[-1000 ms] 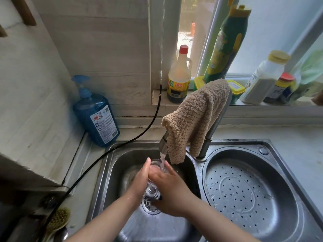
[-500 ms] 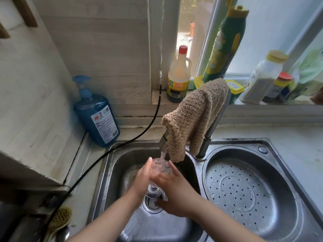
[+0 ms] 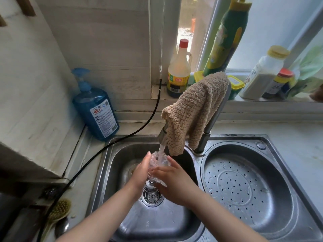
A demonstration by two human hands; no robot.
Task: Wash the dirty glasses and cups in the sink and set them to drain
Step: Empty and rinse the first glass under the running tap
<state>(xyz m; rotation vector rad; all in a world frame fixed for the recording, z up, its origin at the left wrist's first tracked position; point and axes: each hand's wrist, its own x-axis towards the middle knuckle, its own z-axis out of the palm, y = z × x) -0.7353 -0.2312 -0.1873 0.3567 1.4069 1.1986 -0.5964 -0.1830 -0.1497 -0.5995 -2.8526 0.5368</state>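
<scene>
A clear glass (image 3: 158,163) stands upright between my two hands over the left basin of the steel sink (image 3: 104,168). Water runs from the tap spout (image 3: 161,135) straight into it and splashes over the rim. My left hand (image 3: 140,173) presses flat against the glass's left side. My right hand (image 3: 172,182) wraps around its right side and lower part, hiding most of the base. Below them lies the drain strainer (image 3: 151,196).
A perforated steel drain tray (image 3: 244,189) fills the right basin. A beige cloth (image 3: 194,110) hangs over the tap. A blue soap pump bottle (image 3: 95,109) stands at the back left; a black cable (image 3: 122,142) crosses the counter. Several bottles line the windowsill. A brush (image 3: 57,212) lies front left.
Both hands have lifted the glass a little closer to the spout, and the water now splashes over its rim.
</scene>
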